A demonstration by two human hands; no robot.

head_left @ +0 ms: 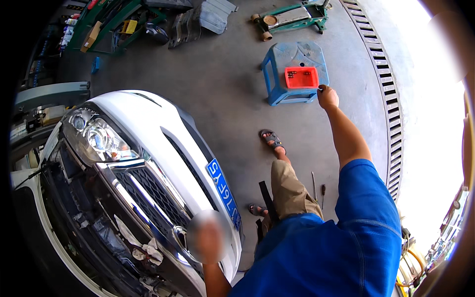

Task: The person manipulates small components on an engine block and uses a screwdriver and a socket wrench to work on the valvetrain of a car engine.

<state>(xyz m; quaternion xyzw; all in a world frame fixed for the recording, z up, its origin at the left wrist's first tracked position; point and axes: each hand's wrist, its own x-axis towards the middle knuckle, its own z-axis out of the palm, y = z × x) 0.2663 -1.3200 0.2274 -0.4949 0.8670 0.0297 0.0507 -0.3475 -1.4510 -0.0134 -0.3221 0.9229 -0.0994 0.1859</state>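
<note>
The wearer's blue shirt fills the lower edge, with tan trousers and a grey sandal beyond it. On the left stands a white car, its front end toward the person. The left hand reaches over that front end, near the round badge and the blue number plate. The hand is blurred, so I cannot tell whether its fingers are open or closed, or whether they touch the car. White rags lie behind the grille, and a clear headlight sits at the car's far corner.

On the floor, to the right of the trousers, a thin rod and a dark-handled screwdriver lie side by side.

Farther out, the right arm stretches to a blue plastic stool. The red tray rests on the stool's near side and holds a few small dark parts. The right hand is at the tray's near right corner, fingers bent together; I cannot tell whether they grip the rim or something small.

Beyond the stool are a green floor jack and, left of it, bent grey panels. A slotted drain cover runs along the right.
</note>
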